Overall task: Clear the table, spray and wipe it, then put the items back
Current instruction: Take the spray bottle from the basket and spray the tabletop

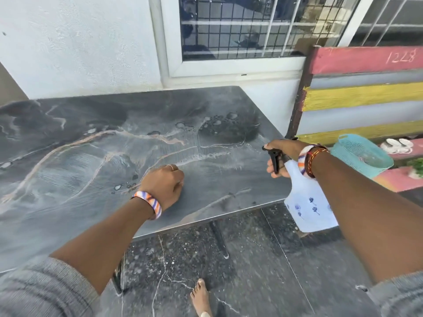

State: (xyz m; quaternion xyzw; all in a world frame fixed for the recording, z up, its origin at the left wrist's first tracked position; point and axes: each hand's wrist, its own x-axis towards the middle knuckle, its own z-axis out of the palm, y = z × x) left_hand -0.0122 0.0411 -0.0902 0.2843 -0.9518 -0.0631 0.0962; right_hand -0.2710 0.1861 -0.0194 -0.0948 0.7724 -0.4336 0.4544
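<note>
**Spraying the bare table**

Near the table's (96, 138) front edge, our left hand (163, 185) rested on it, fingers curled, holding nothing visible. At its right edge, our right hand (280, 156) gripped one spray bottle (309, 207), fingers on the trigger. We judged even passes best; droplets beaded farther in. One teal basket (361, 154) sat beyond.
</note>
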